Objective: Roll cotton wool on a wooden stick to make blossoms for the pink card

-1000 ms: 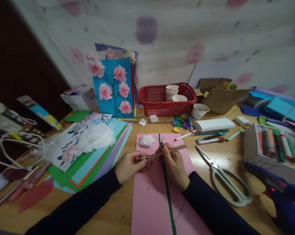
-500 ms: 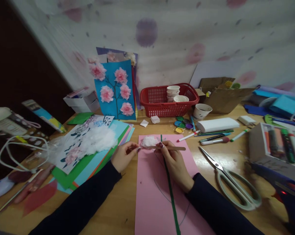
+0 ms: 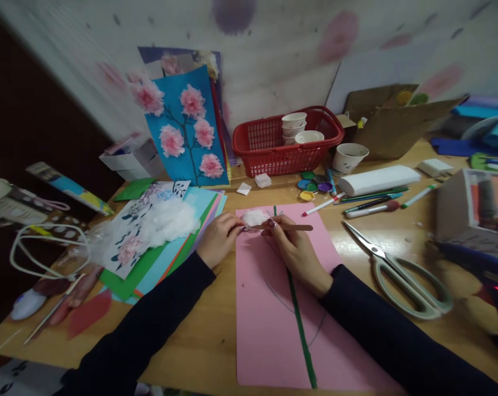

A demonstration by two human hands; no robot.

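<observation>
Working over one sheet [image 3: 265,341], two hands [image 3: 300,256], one stick [image 3: 300,227]

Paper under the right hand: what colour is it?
The paper is pink; the head view shows it.

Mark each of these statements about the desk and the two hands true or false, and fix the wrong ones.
1. The right hand holds a flat wooden stick. True.
2. The left hand is near the white fluff on the pink sheet. True.
3. The scissors are in the left hand. False: the scissors lie on the table, right of the pink sheet.
4. White cups sit in the red basket. True.
5. No cup stands outside the red basket. False: one stands on the table, just right of it.
</observation>
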